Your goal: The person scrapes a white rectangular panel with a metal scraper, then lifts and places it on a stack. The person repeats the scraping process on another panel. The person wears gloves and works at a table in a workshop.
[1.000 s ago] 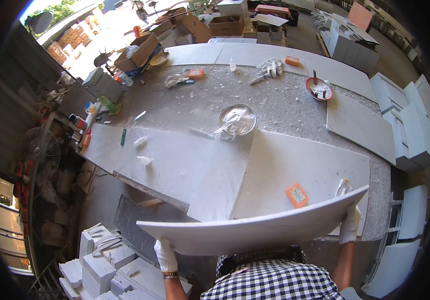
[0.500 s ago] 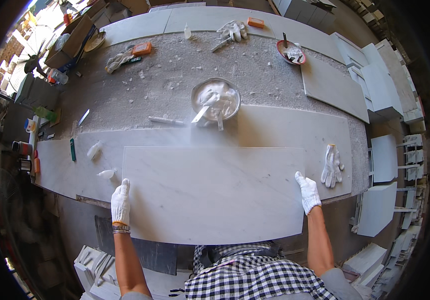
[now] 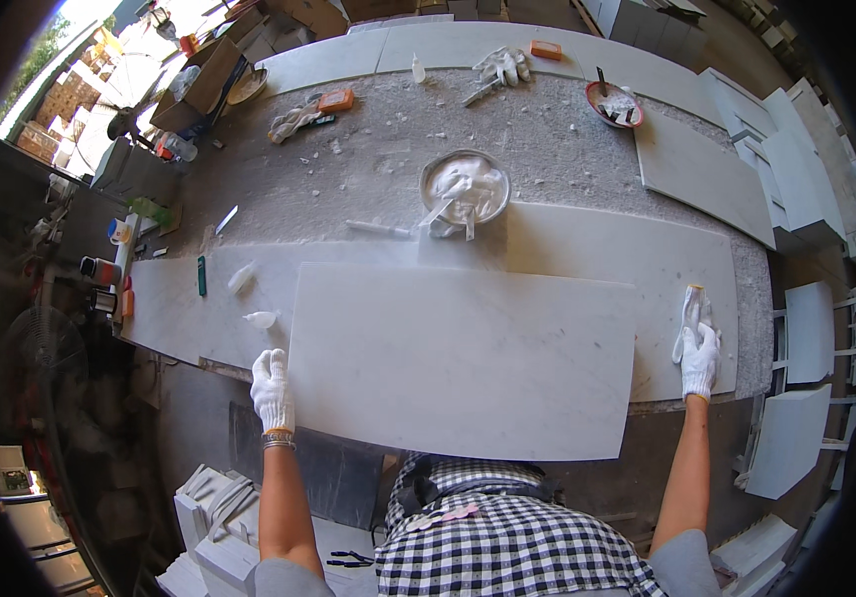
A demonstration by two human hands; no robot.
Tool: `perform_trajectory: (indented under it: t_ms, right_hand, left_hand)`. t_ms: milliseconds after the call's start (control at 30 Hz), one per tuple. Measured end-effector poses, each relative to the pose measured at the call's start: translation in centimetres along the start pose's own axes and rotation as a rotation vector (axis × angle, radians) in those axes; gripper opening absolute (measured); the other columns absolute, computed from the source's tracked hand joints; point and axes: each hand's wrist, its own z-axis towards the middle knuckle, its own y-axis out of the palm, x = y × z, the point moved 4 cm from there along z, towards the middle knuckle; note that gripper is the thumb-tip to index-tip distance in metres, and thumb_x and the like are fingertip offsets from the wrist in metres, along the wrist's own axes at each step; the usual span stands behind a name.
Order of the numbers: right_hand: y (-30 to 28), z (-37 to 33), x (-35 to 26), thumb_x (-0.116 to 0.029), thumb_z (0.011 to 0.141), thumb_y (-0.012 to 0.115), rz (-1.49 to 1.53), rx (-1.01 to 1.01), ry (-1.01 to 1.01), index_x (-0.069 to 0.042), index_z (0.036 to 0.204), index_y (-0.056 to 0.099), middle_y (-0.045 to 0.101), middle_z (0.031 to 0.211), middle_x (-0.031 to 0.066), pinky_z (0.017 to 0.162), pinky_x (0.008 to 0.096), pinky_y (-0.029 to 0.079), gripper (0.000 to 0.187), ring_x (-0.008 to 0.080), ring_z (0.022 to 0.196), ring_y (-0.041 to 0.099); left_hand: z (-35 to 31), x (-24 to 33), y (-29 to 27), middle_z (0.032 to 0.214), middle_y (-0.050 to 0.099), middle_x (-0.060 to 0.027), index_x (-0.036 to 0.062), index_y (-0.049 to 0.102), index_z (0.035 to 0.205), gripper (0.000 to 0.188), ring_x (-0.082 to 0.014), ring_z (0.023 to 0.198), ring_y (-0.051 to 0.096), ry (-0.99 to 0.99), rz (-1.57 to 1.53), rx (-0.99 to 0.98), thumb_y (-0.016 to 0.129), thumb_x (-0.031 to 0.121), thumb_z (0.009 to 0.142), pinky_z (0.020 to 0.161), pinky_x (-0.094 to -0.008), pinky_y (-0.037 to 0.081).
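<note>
A pale marble slab (image 3: 463, 363) lies on the bench, its near edge jutting out past the bench's front toward my checked apron. Beside the slab's lower left corner is my left hand (image 3: 273, 393), in a white knit glove, fingers loosely bent and apart, with nothing seen in them. My right hand (image 3: 700, 366), gloved alike, has reached the loose white glove (image 3: 692, 310) on the right of the bench. Its fingers close on that glove, which looks bunched up. Behind the slab stands a round bowl of white paste (image 3: 466, 189) with spreading blades stuck in it.
Small squeeze bottles (image 3: 261, 319) and a green-handled cutter (image 3: 202, 277) lie left of the slab. Farther back are grey gloves (image 3: 503, 68), orange blocks (image 3: 336, 99) and a red-rimmed bowl (image 3: 615, 104). White slabs (image 3: 788, 438) stand on the right. A fan (image 3: 45, 338) is at the left.
My right hand has left the slab's right edge and moved right onto the loose glove. My left hand's fingers have loosened from the slab's left edge. The whole view has shifted slightly.
</note>
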Motion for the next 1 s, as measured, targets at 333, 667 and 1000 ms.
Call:
perform_trajectory:
  t_ms: [333, 667, 1000]
  right_hand:
    - [3.7, 4.7, 11.1, -0.015, 0.084, 0.078, -0.042, -0.055, -0.064, -0.005, 0.110, 0.074, 0.070, 0.109, 0.0173, 0.092, 0.0438, 0.054, 0.028, 0.0367, 0.104, 0.068]
    - [-9.5, -6.3, -10.6, -0.012, 0.081, 0.080, 0.456, -0.115, -0.608, -0.007, 0.107, 0.075, 0.072, 0.106, 0.0137, 0.091, 0.0397, 0.053, 0.028, 0.0291, 0.102, 0.069]
    - [0.9, -25.5, -30.0, -0.064, 0.088, 0.065, -0.042, -0.917, -1.175, -0.021, 0.158, 0.045, 0.029, 0.169, 0.0158, 0.120, 0.0745, 0.008, 0.085, 0.0415, 0.158, 0.019]
  left_hand:
    - [-11.4, -12.3, -6.5, 0.110, 0.066, -0.0037, 0.0040, 0.065, 0.124, 0.041, -0.0138, 0.097, 0.062, -0.104, -0.350, 0.083, 0.062, 0.041, 0.106, 0.089, -0.0331, 0.056]
    - [-13.7, -10.0, -6.3, 0.125, 0.066, -0.0109, 0.0004, 0.060, 0.134, 0.051, -0.0208, 0.113, 0.063, -0.038, -0.227, 0.048, 0.060, 0.044, 0.106, 0.101, -0.0360, 0.052]
    - [-7.9, 2.2, 1.5, 0.154, 0.051, -0.0219, -0.0006, 0.050, 0.148, 0.070, -0.0366, 0.143, 0.047, 0.379, 0.368, -0.016, 0.052, 0.055, 0.105, 0.122, -0.0446, 0.031]
